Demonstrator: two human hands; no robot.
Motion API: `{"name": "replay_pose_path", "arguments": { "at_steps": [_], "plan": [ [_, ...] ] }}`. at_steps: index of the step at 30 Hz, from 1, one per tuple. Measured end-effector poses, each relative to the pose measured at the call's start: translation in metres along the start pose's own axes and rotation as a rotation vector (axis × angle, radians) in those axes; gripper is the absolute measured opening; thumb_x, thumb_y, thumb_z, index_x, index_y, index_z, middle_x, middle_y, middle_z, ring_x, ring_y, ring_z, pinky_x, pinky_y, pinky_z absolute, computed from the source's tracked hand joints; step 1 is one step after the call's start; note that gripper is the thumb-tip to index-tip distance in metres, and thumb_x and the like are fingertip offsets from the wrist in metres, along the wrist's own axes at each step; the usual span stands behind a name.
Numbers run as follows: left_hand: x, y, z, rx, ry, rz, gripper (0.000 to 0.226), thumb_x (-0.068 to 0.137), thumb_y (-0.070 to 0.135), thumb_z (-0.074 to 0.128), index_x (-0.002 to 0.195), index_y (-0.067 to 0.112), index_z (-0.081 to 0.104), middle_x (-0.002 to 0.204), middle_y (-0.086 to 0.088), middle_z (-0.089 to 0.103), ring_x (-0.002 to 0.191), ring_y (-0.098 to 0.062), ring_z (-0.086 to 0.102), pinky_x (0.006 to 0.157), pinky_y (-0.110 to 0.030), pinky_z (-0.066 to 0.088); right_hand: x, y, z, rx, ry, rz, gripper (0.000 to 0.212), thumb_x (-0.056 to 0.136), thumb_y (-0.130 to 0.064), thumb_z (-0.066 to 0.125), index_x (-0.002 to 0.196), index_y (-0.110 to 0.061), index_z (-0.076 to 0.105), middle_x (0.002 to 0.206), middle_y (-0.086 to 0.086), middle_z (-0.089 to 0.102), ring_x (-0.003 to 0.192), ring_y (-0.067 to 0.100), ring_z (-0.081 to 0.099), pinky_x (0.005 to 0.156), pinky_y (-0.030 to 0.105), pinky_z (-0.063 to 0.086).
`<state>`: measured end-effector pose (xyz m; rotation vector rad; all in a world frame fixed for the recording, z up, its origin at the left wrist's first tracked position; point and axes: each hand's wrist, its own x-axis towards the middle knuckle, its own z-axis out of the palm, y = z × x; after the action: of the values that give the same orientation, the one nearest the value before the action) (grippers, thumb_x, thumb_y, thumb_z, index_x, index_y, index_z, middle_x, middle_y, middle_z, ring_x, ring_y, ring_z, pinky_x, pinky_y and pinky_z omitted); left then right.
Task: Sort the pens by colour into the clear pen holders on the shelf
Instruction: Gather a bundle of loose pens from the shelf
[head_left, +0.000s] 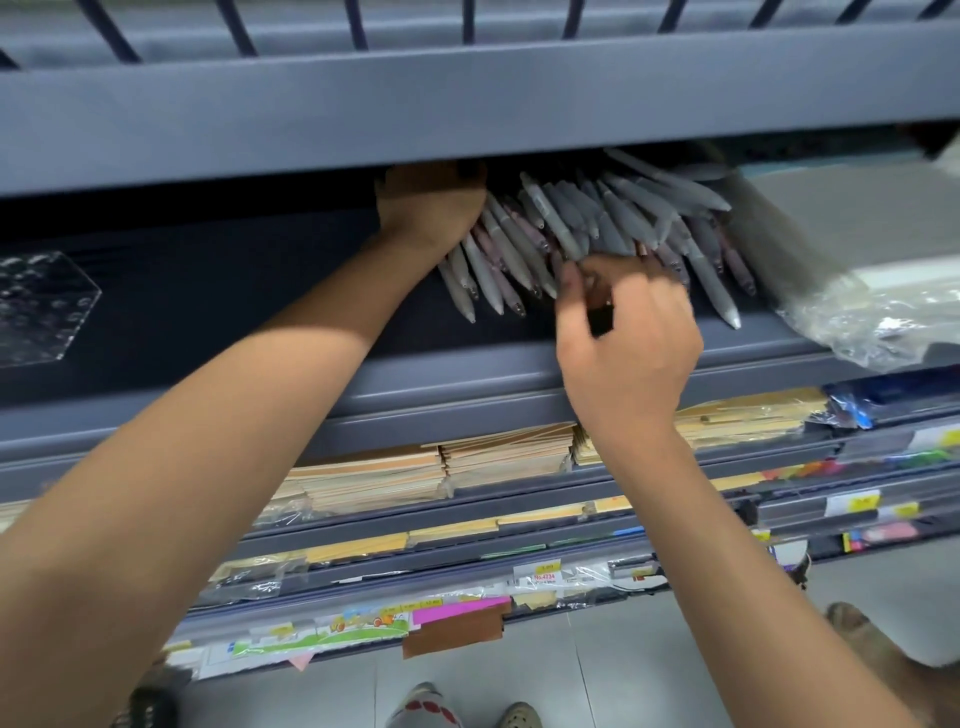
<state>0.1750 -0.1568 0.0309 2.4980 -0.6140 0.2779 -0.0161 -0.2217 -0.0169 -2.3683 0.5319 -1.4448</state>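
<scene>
A fanned bunch of frosted grey pens (587, 234), some with pinkish barrels, lies on the dark shelf (260, 312) with tips pointing toward me. My left hand (431, 202) reaches under the upper shelf's lip and curls around the left side of the bunch; its fingertips are hidden. At the front of the bunch, my right hand (628, 332) pinches a dark-ended pen (600, 317) between thumb and fingers. A clear hexagonal pen holder (41, 306) lies on the same shelf at the far left, apart from both hands.
The upper shelf's grey front edge (467, 104) overhangs the pens closely. Crinkled plastic packaging (872, 312) lies right of the pens. Stacked envelopes (441, 467) and stationery fill the lower shelves. Tiled floor and feet show below.
</scene>
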Motion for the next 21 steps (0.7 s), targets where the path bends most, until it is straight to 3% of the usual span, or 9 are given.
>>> {"name": "replay_pose_path", "arguments": {
  "at_steps": [3,5,6,8,10,14,16,19,21],
  "plan": [
    [-0.016,0.004,-0.02,0.215,-0.196,-0.125,0.071,0.092,0.066,0.022,0.152,0.029,0.033,0.159,-0.007,0.033,0.144,-0.037,0.032,0.115,-0.049,0.03,0.004,-0.003,0.003,-0.081,-0.024,0.127,0.023,0.086,-0.021,0.058,0.105,-0.012,0.068,0.101,0.013,0.064,0.096,0.036,0.056,0.079,0.04,0.036],
    [-0.022,0.006,-0.03,0.284,-0.329,-0.17,0.076,0.092,0.074,0.02,0.147,0.027,0.042,0.149,-0.009,0.048,0.133,-0.037,0.045,0.109,-0.048,0.038,0.007,-0.002,0.004,-0.179,-0.104,0.152,0.028,0.086,-0.023,0.057,0.111,-0.016,0.067,0.113,0.012,0.061,0.107,0.036,0.052,0.082,0.039,0.033],
    [-0.025,0.009,-0.035,0.227,-0.413,-0.193,0.073,0.092,0.076,0.024,0.137,0.026,0.052,0.129,-0.01,0.061,0.117,-0.035,0.057,0.1,-0.045,0.048,0.009,-0.002,0.004,-0.206,-0.14,0.163,0.029,0.086,-0.023,0.057,0.113,-0.017,0.067,0.116,0.012,0.061,0.11,0.036,0.051,0.083,0.039,0.033],
    [-0.029,0.019,-0.039,0.035,-0.579,-0.268,0.061,0.09,0.077,0.037,0.101,0.021,0.059,0.09,-0.005,0.06,0.081,-0.028,0.061,0.07,-0.035,0.056,0.011,-0.001,0.003,-0.256,-0.208,0.187,0.03,0.086,-0.02,0.057,0.115,-0.018,0.066,0.116,0.013,0.062,0.11,0.035,0.052,0.083,0.039,0.032],
    [-0.028,0.029,-0.04,-0.005,-0.66,-0.312,0.061,0.086,0.076,0.049,0.085,0.015,0.054,0.089,-0.007,0.052,0.073,-0.026,0.055,0.059,-0.032,0.051,0.012,-0.001,0.001,-0.323,-0.269,0.2,0.031,0.083,-0.015,0.056,0.112,-0.018,0.066,0.107,0.014,0.065,0.103,0.033,0.053,0.078,0.037,0.027],
    [-0.024,0.042,-0.042,0.025,-0.692,-0.334,0.054,0.086,0.069,0.059,0.098,0.017,0.053,0.093,-0.006,0.051,0.077,-0.026,0.053,0.058,-0.033,0.051,0.013,-0.001,-0.002,-0.298,-0.263,0.234,0.022,0.082,-0.009,0.057,0.1,-0.015,0.067,0.092,0.015,0.066,0.073,0.028,0.039,0.072,0.034,0.017],
    [-0.022,0.048,-0.044,0.034,-0.695,-0.347,0.052,0.087,0.062,0.061,0.109,0.015,0.057,0.101,-0.009,0.057,0.086,-0.028,0.057,0.068,-0.038,0.056,0.012,0.001,-0.004,-0.242,-0.229,0.253,0.017,0.079,-0.003,0.057,0.091,-0.012,0.067,0.085,0.015,0.064,0.07,0.026,0.033,0.071,0.034,0.019],
    [-0.022,0.058,-0.045,0.081,-0.715,-0.356,0.042,0.085,0.048,0.064,0.11,0.015,0.067,0.108,-0.012,0.068,0.093,-0.028,0.065,0.086,-0.043,0.056,0.01,0.003,-0.006,-0.151,-0.19,0.282,0.021,0.078,0.002,0.054,0.09,-0.009,0.067,0.1,0.017,0.061,0.077,0.032,0.043,0.073,0.033,0.022],
    [-0.023,0.066,-0.044,0.1,-0.706,-0.345,0.03,0.082,0.039,0.066,0.097,0.013,0.07,0.098,-0.013,0.073,0.088,-0.027,0.067,0.086,-0.043,0.055,0.008,0.004,-0.008,-0.101,-0.168,0.304,0.026,0.08,0.004,0.052,0.097,-0.008,0.067,0.111,0.016,0.058,0.075,0.028,0.035,0.074,0.031,0.023]
  ]
}}
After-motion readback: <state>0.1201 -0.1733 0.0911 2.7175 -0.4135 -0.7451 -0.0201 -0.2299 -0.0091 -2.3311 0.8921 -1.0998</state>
